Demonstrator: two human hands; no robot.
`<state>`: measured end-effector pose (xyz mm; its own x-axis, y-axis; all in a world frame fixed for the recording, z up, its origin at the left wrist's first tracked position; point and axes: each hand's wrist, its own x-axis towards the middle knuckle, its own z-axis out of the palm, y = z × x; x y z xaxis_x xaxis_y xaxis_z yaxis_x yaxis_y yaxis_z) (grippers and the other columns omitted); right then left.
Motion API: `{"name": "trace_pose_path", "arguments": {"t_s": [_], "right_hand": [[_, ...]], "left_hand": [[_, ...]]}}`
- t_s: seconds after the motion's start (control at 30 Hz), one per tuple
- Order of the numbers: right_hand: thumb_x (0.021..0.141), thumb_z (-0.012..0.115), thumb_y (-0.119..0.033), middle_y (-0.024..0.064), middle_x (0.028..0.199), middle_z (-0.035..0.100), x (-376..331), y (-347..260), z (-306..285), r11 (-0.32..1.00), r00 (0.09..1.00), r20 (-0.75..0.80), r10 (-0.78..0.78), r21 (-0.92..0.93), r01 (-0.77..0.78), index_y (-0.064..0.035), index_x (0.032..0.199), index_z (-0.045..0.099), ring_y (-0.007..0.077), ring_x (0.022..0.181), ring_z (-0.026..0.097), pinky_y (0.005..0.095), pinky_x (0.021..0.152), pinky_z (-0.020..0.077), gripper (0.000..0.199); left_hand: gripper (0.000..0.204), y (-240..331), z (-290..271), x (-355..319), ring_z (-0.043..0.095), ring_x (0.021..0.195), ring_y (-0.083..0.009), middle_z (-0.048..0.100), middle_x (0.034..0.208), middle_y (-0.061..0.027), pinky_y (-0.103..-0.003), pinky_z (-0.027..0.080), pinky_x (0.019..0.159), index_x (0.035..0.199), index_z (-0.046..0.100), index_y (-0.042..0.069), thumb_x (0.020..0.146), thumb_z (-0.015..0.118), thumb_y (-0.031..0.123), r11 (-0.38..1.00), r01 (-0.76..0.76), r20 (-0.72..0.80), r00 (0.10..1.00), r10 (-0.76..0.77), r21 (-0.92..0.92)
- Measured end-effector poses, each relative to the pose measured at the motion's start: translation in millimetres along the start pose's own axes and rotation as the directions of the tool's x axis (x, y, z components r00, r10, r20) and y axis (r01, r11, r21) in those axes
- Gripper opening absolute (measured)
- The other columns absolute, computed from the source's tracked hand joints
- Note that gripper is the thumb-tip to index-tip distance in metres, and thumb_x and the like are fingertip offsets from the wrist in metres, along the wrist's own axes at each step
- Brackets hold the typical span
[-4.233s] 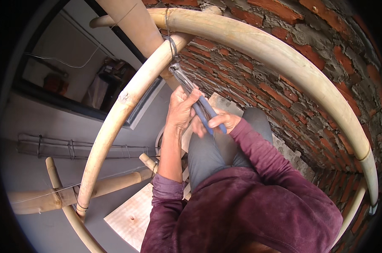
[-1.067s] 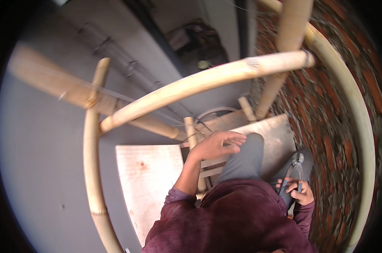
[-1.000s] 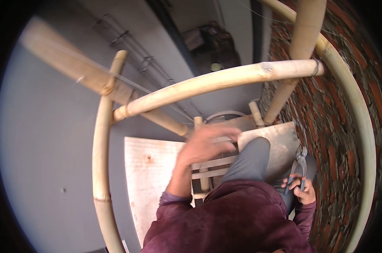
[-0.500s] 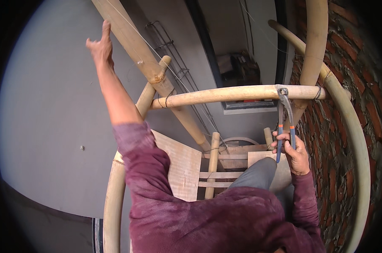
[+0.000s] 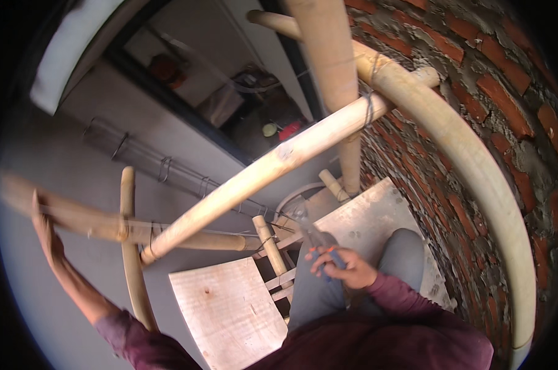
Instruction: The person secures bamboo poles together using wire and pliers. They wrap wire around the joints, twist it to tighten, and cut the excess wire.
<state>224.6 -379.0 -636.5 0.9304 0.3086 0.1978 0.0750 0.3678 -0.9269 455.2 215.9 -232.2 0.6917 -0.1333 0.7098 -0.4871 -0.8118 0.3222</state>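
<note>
At the far left, my left hand [image 5: 47, 233] is up against a thick bamboo pole [image 5: 94, 220]. One digit lies across the pole's near face, and the other fingers seem to go behind it. My right hand [image 5: 354, 270], low in front of my body, is closed round the blue and orange handles of a pair of pincers [image 5: 316, 237]. Their metal head points up and away, smeared by motion, and touches no pole. Beyond it a bamboo crossbar [image 5: 254, 169] slants up to the right, tied with dark wire near its upper end.
A curved bamboo pole [image 5: 470, 129] and a thick upright one [image 5: 328, 61] stand by the brick wall [image 5: 507, 92] at right. Below lie plywood boards [image 5: 229, 308] and slats by my legs [image 5: 405, 259]. A steel rebar cage [image 5: 165, 168] leans along the grey wall near a dark-framed opening.
The view has swung round to the right. My left hand has come onto the thick pole. The pincers have left the crossbar and come down with my right hand.
</note>
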Motion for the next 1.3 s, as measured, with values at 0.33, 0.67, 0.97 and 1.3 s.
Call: {"name": "trace_pose_path", "arguments": {"t_s": [0.33,0.67,0.97,1.3], "right_hand": [[0.092,0.06,-0.016,0.0163,0.103,0.053,7,-216,63,0.912,0.89,-0.453,-0.037,-0.38,-0.156,-0.0014,0.101,0.052,0.0328,0.094,0.055,0.0398,0.084,0.0447,0.019],[0.095,0.051,-0.015,0.0029,0.081,0.05,-37,-292,71,0.973,-0.035,-0.997,0.062,0.069,-0.219,-0.0037,0.119,0.044,0.0096,0.062,0.05,0.0262,0.05,0.0443,0.028],[0.089,0.056,-0.017,0.0261,0.104,0.059,-95,-274,84,0.739,-0.313,-0.948,-0.064,0.166,-0.653,-0.0067,0.12,0.048,0.0454,0.101,0.055,0.0488,0.086,0.0432,0.034],[0.089,0.054,-0.02,0.0273,0.103,0.059,-112,-260,93,0.621,-0.194,-0.973,-0.121,0.078,-0.78,-0.0071,0.119,0.047,0.0458,0.102,0.055,0.0532,0.084,0.0425,0.033]], "left_hand": [[0.071,140,48,-8,0.044,0.126,-0.0318,0.043,0.141,-0.0244,-0.043,0.031,0.11,0.138,0.041,-0.007,0.096,0.047,0.05,0.793,0.61,-0.192,0.777,-0.599,-0.004],[0.061,131,27,3,0.055,0.104,-0.0293,0.056,0.116,-0.0247,-0.042,0.043,0.095,0.116,0.051,-0.012,0.094,0.058,0.043,0.786,0.616,0.176,0.781,-0.599,-0.06],[0.075,183,14,11,0.055,0.113,-0.0323,0.049,0.128,-0.0279,-0.043,0.045,0.099,0.128,0.04,-0.014,0.087,0.067,0.043,0.643,0.732,0.321,0.679,-0.66,-0.227],[0.07,154,9,10,0.055,0.108,-0.0282,0.051,0.125,-0.0224,-0.041,0.047,0.094,0.131,0.036,-0.008,0.087,0.07,0.035,0.674,0.675,0.305,0.738,-0.603,-0.301]]}}
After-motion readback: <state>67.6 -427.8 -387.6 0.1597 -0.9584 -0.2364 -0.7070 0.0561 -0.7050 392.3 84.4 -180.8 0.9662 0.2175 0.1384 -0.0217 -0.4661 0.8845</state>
